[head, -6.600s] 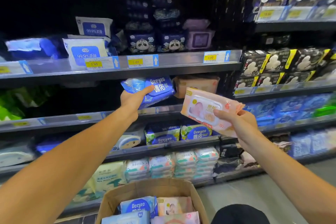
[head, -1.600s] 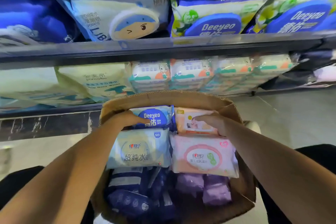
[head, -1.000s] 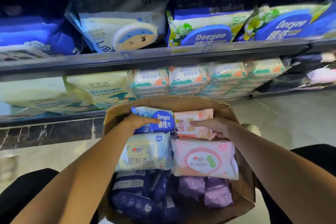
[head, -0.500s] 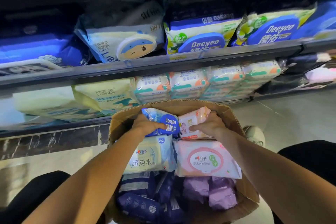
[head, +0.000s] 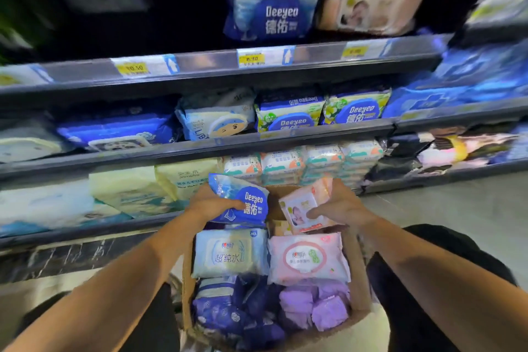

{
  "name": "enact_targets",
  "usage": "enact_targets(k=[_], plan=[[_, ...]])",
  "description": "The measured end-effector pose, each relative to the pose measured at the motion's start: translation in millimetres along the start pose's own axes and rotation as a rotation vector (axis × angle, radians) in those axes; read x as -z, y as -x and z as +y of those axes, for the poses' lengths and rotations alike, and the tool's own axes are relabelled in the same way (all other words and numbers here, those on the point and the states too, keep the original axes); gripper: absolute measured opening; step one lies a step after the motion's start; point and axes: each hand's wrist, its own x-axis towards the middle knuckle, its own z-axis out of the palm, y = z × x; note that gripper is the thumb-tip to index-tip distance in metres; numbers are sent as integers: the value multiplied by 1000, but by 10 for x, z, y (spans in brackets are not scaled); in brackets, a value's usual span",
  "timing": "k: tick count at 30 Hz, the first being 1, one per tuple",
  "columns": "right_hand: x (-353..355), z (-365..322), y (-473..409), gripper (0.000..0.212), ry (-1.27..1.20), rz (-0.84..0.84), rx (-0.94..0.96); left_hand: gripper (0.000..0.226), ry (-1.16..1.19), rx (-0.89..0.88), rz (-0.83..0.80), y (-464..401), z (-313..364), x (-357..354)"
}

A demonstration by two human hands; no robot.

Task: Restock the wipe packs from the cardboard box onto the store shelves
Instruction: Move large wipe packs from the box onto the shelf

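Blue Deeyeo pack (head: 243, 200): gripped by the left hand (head: 210, 204), fingers curled over its left edge, thumb on its face. It is held tilted, clear of the far left corner of the cardboard box (head: 358, 288), probably so that it can be carried straight up to the shelf.

Pink baby-print pack (head: 304, 207): gripped by the right hand (head: 341, 206), thumb across its face, fingers wrapped behind its right edge. It is held tilted above the far right corner of the box. One pack per hand is judged to be a way of stocking two lines in a single trip.

Matching stock: one blue Deeyeo shelf pack (head: 271, 13) and one pink shelf pack (head: 374, 4) are stood side by side on the upper shelf (head: 314, 56), behind yellow price tags (head: 251, 58). These are judged to be the destinations.

Cardboard box: placed on the floor between the person's knees, close to the shelving, presumably to shorten each reach. Remaining contents are laid flat in paired rows by type: a pale blue pack (head: 230, 254) and a pink round-label pack (head: 307, 258) across the middle, dark blue packs (head: 228, 311) and purple packs (head: 317, 306) along the near edge.

Lower shelves: green-and-blue Deeyeo packs (head: 323, 113) and a cartoon-face pack (head: 218, 121) are faced forward on the middle shelf; small stacked packs (head: 300, 163) are set on the shelf below. The shelf ends are blurred and are not itemised.
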Motion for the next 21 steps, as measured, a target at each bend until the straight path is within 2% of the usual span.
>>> enact_targets(k=[2,4,9,13,17,21], plan=[[183,-32,147,81,-32,37,29,48,84,-60,28,193,66,88],[354,-64,281,83,-89,72,58,50,147,-107,49,351,94,159],[815,-225,692,78,-177,180,185,61,269,-211,111,719,299,344],[1151,-378,1011,64,-314,265,282,47,346,-316,144,1043,558,481],[1420,-538,1264,67,-426,341,316,57,406,-399,148,1267,793,604],[1662,-617,1426,70,-520,373,356,51,475,-499,188,1464,1108,702]])
